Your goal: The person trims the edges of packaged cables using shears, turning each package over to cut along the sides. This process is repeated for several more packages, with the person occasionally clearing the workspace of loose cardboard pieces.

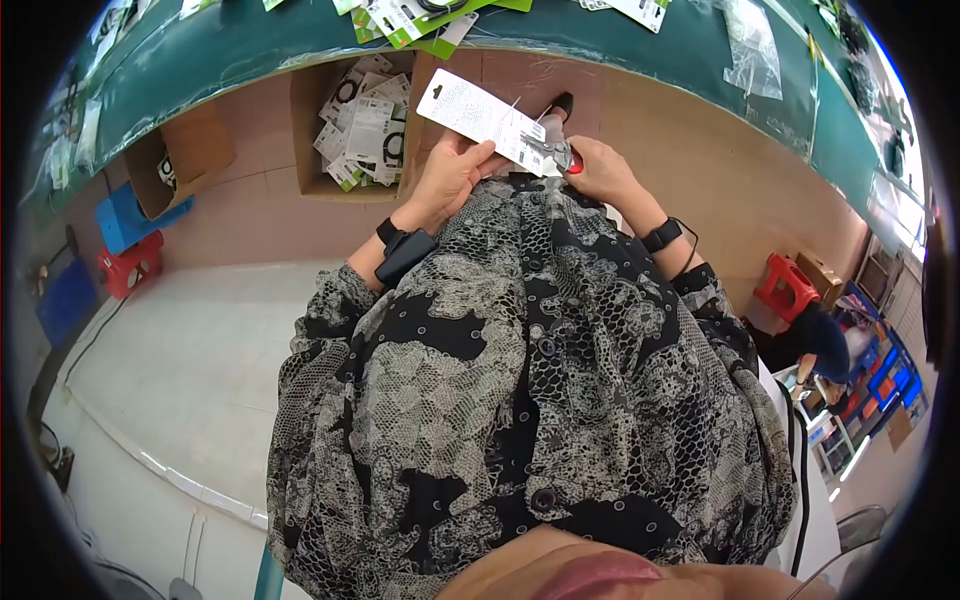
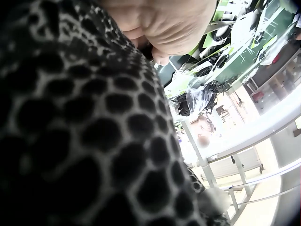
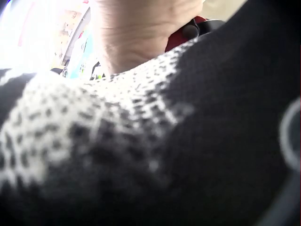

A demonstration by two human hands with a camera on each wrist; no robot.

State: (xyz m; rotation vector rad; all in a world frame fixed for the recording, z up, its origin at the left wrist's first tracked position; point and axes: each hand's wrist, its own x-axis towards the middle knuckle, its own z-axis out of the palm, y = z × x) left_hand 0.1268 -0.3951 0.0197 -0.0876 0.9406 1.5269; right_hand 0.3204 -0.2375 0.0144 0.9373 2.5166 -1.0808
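Note:
In the head view my left hand (image 1: 450, 178) holds a white packaging card (image 1: 470, 112) by its lower edge, thumb on the face. The card has printed text and a dark hang hole at its upper left end. My right hand (image 1: 603, 172) grips red-handled pliers (image 1: 562, 155), their metal nose lying over the card's right end. A thin pale strip (image 1: 516, 103) sticks up from the card's edge. The left wrist view shows part of the left hand (image 2: 164, 23) above patterned cloth. In the right wrist view, the right hand (image 3: 141, 33) is beside a red handle (image 3: 181, 37), mostly hidden by cloth.
A green-topped table (image 1: 250, 75) curves across the front, with green and white packages (image 1: 410, 20) and a clear plastic bag (image 1: 752, 50) on it. Below stands a cardboard box (image 1: 305, 120) of packaged cables. Red stools (image 1: 785, 288) stand at the sides, and another person (image 1: 820, 340) is at the right.

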